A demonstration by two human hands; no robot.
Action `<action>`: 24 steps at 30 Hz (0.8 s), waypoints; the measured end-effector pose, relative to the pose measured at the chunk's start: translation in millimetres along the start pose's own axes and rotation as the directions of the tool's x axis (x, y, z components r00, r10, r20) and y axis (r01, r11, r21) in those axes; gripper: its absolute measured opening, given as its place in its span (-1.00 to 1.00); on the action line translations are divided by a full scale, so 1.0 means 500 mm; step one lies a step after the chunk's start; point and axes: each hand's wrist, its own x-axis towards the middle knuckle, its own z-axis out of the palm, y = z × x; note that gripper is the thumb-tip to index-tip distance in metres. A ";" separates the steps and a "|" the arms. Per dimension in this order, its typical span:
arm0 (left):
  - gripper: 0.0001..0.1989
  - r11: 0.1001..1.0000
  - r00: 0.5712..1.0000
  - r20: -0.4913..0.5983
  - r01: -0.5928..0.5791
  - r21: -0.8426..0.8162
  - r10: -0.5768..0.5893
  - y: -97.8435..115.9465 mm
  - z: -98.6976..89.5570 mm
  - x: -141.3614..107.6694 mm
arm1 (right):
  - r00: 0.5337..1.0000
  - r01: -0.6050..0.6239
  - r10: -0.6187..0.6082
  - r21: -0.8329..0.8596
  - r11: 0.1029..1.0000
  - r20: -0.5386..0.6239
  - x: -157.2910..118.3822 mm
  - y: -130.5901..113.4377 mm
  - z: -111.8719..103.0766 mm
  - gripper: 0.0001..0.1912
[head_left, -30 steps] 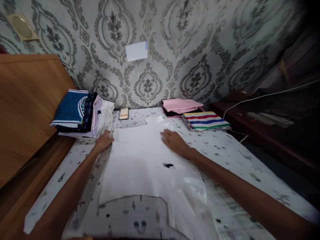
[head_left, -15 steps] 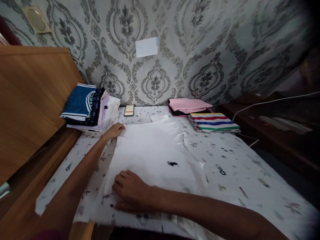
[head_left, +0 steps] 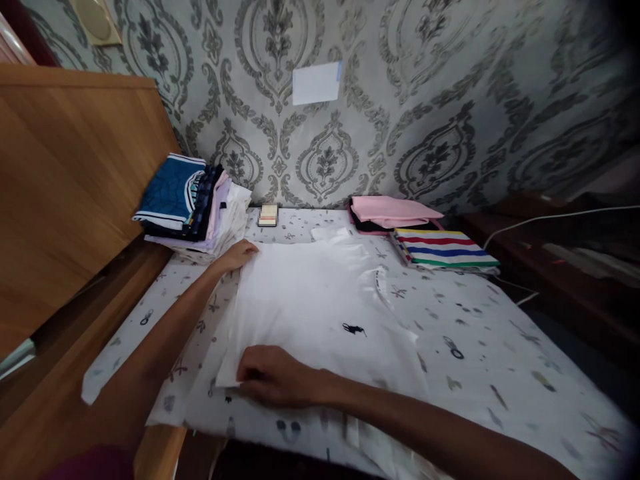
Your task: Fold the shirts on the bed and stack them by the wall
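Plainly, the white shirt lay spread on the printed sheet, its black emblem facing up (a tiny figure, as far as I could make out). The left hand pinched the shirt's far left corner, while the right hand curled over the near left edge; whether it gripped any cloth, I couldn't tell. Just beyond the left hand stood a stack of folded clothes, near a wooden panel. Farther right, a striped folded cloth sat before a pink one, close to the patterned wall.
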 end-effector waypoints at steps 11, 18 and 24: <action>-0.71 0.928 0.933 -0.185 0.338 0.158 -0.308 0.053 0.012 -0.145 | 0.980 0.193 -0.201 -0.333 0.923 0.009 -0.060 -0.031 -0.034 -0.73; -0.79 0.858 0.923 -0.129 0.385 0.339 -0.363 0.117 0.022 -0.177 | 0.979 -0.101 -0.014 -0.546 0.832 -0.202 -0.172 0.001 -0.045 -0.65; -0.72 0.816 0.920 -0.193 0.392 0.424 -0.342 0.148 0.011 -0.186 | 0.978 -0.140 0.026 -0.552 0.822 -0.208 -0.229 -0.017 -0.042 -0.59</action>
